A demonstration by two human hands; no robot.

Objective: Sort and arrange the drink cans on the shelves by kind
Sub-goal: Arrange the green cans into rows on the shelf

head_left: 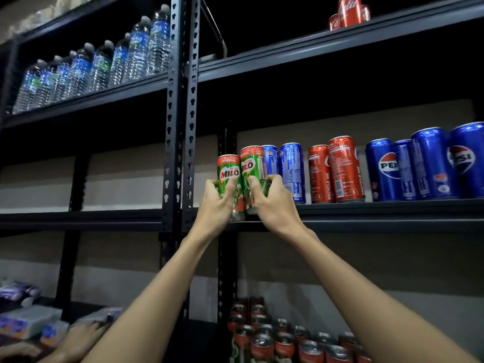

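Starting at the left, we see water bottles [91, 66] lined along the front edge of the upper shelf [86, 100] of the left rack, a kind already kept to itself, and below them the left rack's middle shelf shows nothing on the part in view. At the bottom left corner lie wrapped packs [26, 323], and another person's hand [83, 334] rests near them, though the view there is dim and we cannot say what it is doing. Past the upright post [180, 113] we reach the left end of the middle shelf [392, 210] of the right rack, where our left hand [217, 203] is curled round one Milo can [229, 176] and our right hand [272, 200] grips a second Milo can [252, 169]. The two cans stand upright and touch side by side at the shelf's front edge; we judge they are held together like this so the pair can be set down as one group, apart from the colas. Just right of them stand two blue Pepsi cans [292, 171], then two red cola cans [336, 171], then a larger cluster of Pepsi cans [424, 166] toward the right end, so blue and red are interleaved and sorting remains. More red cans [349, 11] sit on the top shelf's front edge, and a block of cans [282, 339] fills the bottom shelf, perhaps Milo, seen only from their tops.
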